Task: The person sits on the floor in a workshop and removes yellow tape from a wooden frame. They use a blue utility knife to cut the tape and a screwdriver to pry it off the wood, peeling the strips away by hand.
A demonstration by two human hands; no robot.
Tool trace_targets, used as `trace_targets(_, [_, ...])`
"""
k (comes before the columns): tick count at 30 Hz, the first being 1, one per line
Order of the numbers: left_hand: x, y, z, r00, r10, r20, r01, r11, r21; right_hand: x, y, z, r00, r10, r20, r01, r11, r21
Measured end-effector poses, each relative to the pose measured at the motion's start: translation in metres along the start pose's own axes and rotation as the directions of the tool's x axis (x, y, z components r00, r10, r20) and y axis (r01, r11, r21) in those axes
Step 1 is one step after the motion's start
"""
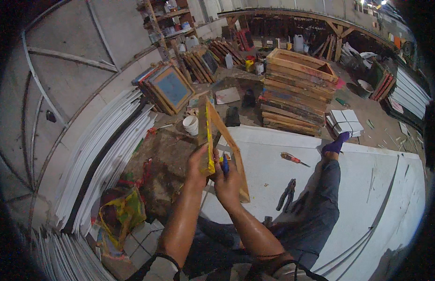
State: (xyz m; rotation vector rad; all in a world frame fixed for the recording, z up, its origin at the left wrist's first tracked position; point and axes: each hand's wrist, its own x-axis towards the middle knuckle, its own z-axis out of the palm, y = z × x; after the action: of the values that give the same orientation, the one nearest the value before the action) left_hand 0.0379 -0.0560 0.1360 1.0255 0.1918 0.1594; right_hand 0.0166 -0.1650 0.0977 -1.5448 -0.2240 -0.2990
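A wooden frame stands tilted up in front of me. Its near edge carries a bright yellow strip. My left hand is wrapped round the lower part of that edge. Close beside it, my right hand is closed on a small tool with a blue and yellow handle; its working end is hidden, so I cannot tell its exact kind. Dark-handled pliers and a red-handled screwdriver lie on the white sheet to the right of the frame.
My outstretched leg rests across the white sheet. Beyond it rises a tall stack of wooden frames. A white bucket stands on the floor at left, near stacked white panels and a crumpled yellow bag.
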Motion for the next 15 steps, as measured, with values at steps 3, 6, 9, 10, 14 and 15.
trace_targets(3, [0.021,-0.015,-0.021,0.995,0.048,0.092,-0.043,0.997,-0.060,-0.008,0.000,0.001,0.996,-0.020,-0.091,0.024,0.999,0.048])
trace_targets(6, [0.015,-0.015,0.000,1.000,0.006,0.018,-0.004,0.995,-0.097,-0.012,-0.007,-0.008,0.986,-0.019,-0.167,0.041,0.991,0.126])
trace_targets(9, [0.024,-0.019,-0.006,0.995,-0.037,0.089,0.052,0.982,-0.182,-0.011,0.002,-0.013,0.979,0.115,-0.166,-0.058,0.948,0.312])
trace_targets(10, [0.027,-0.021,-0.009,0.997,-0.039,0.060,0.050,0.980,-0.191,-0.009,0.003,-0.016,0.983,0.091,-0.162,-0.035,0.946,0.324])
trace_targets(14, [0.020,-0.018,-0.005,1.000,-0.030,0.010,0.031,0.989,-0.147,-0.009,0.011,-0.013,0.998,0.056,-0.010,-0.049,0.937,0.346])
trace_targets(15, [0.016,-0.015,-0.003,1.000,-0.018,0.014,0.020,0.993,-0.119,-0.011,0.012,-0.012,1.000,0.018,-0.012,-0.014,0.963,0.270])
